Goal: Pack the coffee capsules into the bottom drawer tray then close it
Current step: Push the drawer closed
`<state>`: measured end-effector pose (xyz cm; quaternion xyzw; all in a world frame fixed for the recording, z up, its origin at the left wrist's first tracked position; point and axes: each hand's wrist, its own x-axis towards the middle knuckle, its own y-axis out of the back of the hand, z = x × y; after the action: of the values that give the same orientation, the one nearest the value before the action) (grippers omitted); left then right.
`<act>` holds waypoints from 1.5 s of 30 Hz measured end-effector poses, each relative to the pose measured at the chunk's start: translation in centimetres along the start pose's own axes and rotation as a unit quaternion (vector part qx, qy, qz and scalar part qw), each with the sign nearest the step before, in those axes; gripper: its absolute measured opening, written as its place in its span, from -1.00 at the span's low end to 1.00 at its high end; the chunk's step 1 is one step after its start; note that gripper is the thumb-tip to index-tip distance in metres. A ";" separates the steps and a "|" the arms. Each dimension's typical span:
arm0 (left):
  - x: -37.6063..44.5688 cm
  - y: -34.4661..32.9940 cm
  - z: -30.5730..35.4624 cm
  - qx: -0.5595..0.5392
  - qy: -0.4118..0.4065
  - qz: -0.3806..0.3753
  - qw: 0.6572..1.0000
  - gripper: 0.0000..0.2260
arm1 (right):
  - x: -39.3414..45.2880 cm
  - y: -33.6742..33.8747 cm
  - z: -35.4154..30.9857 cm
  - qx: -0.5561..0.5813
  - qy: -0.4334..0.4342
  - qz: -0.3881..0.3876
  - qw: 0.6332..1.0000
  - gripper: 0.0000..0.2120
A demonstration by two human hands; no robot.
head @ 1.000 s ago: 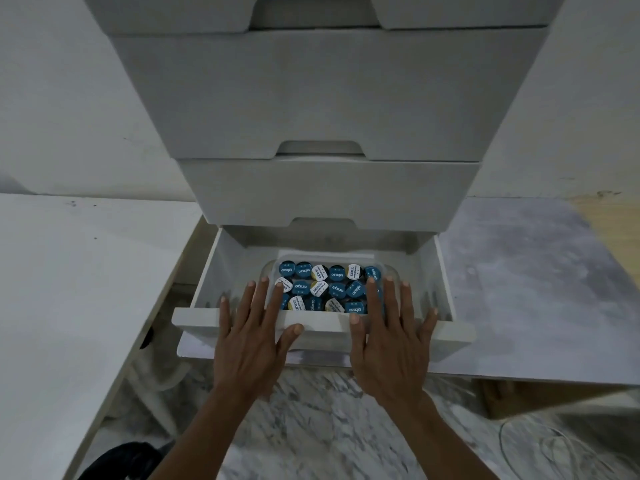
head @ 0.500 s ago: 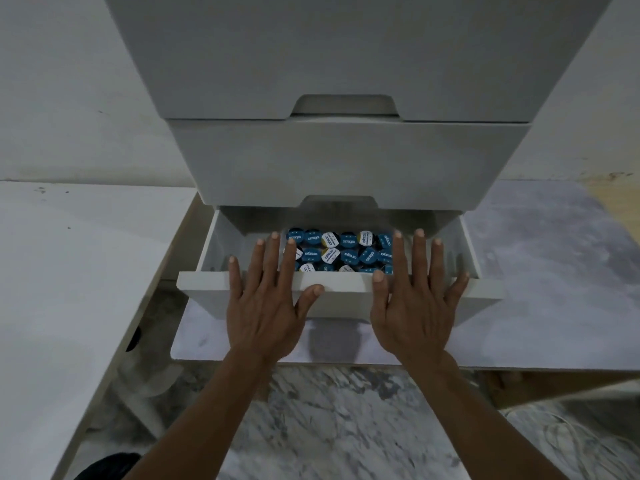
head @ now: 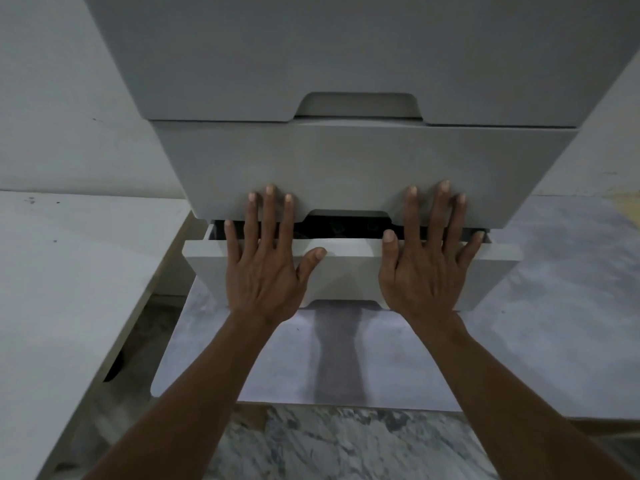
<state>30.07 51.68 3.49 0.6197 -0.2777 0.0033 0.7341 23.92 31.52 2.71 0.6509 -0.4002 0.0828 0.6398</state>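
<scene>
The white bottom drawer (head: 349,271) of the drawer unit is pushed almost fully in; only a narrow dark gap shows above its front panel. The coffee capsules and their tray are hidden inside. My left hand (head: 265,268) lies flat against the left half of the drawer front, fingers straight and spread, fingertips reaching the drawer above. My right hand (head: 427,268) presses flat on the right half in the same way. Neither hand holds anything.
The closed middle drawer (head: 363,168) and the one above it (head: 311,46) overhang the bottom one. The unit stands on a grey marbled board (head: 536,306). A white slab (head: 69,289) lies to the left, with marble floor (head: 329,445) below.
Both hands have pushed the bottom drawer inward. The capsules, visible before, are now hidden under the middle drawer.
</scene>
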 end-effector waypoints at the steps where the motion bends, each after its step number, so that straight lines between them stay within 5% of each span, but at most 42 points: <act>1: 0.2 -0.3 0.0 0.004 0.001 0.010 1.000 -0.27 | 0.2 -0.4 0.0 -0.002 0.002 0.011 1.000 -0.42; 14: 2.4 -3.8 0.6 0.030 0.018 0.161 0.986 -0.28 | 2.0 -4.4 -0.5 0.046 -0.004 0.156 0.987 -0.43; 29: 1.8 -3.7 1.6 -0.006 0.055 0.152 0.987 -0.38 | 1.1 -2.1 -0.8 0.041 -0.022 0.048 0.998 -0.24; 45: 3.7 -5.5 1.6 -0.047 0.063 0.205 0.976 -0.40 | 2.0 -3.9 -1.4 0.057 -0.045 0.080 0.994 -0.28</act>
<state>34.50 47.70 0.20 0.5133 -0.3516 0.1801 0.7619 28.29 31.38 1.21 0.6551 -0.4742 0.1270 0.5744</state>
